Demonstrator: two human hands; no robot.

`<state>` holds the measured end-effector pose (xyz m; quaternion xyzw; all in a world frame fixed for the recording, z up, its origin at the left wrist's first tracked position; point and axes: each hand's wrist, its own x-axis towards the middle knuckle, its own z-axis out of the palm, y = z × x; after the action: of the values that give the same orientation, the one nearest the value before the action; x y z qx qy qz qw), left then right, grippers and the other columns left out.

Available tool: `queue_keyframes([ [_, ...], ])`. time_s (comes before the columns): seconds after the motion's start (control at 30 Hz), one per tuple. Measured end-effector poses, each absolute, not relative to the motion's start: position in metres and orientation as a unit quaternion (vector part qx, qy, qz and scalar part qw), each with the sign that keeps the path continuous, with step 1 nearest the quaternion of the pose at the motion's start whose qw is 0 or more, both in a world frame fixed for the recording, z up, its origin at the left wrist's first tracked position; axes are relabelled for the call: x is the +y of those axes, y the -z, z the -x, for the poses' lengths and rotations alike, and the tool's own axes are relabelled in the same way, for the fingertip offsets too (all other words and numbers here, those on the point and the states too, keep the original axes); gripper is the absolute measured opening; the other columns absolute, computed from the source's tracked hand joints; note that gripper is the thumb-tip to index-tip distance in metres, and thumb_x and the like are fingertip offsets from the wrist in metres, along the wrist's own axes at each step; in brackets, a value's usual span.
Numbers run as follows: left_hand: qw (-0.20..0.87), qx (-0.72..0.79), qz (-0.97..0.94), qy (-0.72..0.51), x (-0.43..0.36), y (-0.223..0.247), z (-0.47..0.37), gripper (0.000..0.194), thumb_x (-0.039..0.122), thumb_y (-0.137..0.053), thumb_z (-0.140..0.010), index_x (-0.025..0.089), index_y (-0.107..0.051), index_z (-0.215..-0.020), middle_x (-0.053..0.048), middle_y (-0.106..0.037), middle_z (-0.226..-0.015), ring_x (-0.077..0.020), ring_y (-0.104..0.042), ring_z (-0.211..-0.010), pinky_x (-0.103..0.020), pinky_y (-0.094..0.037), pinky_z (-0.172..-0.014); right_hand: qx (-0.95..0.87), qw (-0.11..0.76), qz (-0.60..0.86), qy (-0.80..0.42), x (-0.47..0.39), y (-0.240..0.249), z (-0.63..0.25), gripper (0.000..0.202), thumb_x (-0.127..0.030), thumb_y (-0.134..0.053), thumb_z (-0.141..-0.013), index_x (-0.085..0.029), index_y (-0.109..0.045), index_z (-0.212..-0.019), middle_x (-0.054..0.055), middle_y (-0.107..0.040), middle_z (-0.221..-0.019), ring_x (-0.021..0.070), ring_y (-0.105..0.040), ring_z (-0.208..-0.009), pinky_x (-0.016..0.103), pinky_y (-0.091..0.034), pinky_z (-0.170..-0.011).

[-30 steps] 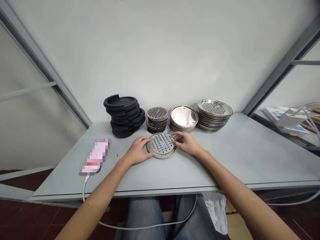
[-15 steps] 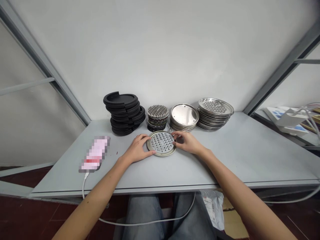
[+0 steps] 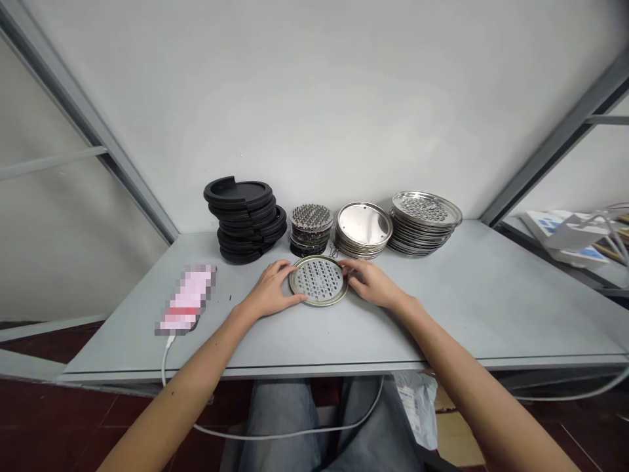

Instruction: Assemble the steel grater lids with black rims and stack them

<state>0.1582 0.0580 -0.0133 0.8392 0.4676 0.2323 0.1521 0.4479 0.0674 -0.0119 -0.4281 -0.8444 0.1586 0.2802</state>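
Note:
A round metal grater plate (image 3: 319,280) with rows of raised holes lies on the grey table, inside a rimmed metal disc. My left hand (image 3: 270,289) grips its left edge, thumb at the front and fingers behind. At the right edge, my right hand (image 3: 369,282) has its fingers against the rim. Behind the plate stand a stack of small spiked discs (image 3: 311,218), a stack of shiny rimmed discs (image 3: 364,225) and, further right, a stack of larger grater plates (image 3: 425,211). Small metal wire pieces (image 3: 334,251) lie by the rimmed stack.
Black round bases (image 3: 239,196) are piled at the back left. A phone (image 3: 188,296) with a white cable (image 3: 165,357) lies on the left of the table (image 3: 511,295). Metal frame posts flank both sides, and a shelf with boxes (image 3: 565,233) is at the far right.
My right thumb has shifted slightly off the grater surface toward the right rim. The view has moved slightly; the stacks are unchanged.

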Motion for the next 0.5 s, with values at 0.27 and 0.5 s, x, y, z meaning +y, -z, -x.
queue_keyframes([
  [0.27,0.154,0.464,-0.845,-0.215,0.058,0.019,-0.159,0.078,0.060,-0.073,-0.070,0.022,-0.050,-0.135,-0.014,-0.040,-0.143,-0.0349,-0.037,-0.134,-0.052,-0.032,-0.113,-0.849,0.250,0.452,-0.113,0.067,0.020,-0.433,0.038,-0.024,-0.039,-0.093,-0.010,-0.064,-0.119,0.014,-0.065,-0.095,0.0262,-0.056,-0.096,0.040,-0.044,-0.091],
  [0.5,0.149,0.461,-0.850,-0.208,0.057,0.019,-0.160,0.083,0.062,-0.075,-0.067,0.024,-0.049,-0.136,-0.014,-0.041,-0.143,-0.0368,-0.036,-0.134,-0.053,-0.031,-0.112,-0.830,0.266,0.475,-0.122,0.068,0.025,-0.434,0.034,-0.026,-0.048,-0.090,-0.017,-0.068,-0.115,0.013,-0.060,-0.112,0.0279,-0.053,-0.111,0.045,-0.041,-0.101],
])
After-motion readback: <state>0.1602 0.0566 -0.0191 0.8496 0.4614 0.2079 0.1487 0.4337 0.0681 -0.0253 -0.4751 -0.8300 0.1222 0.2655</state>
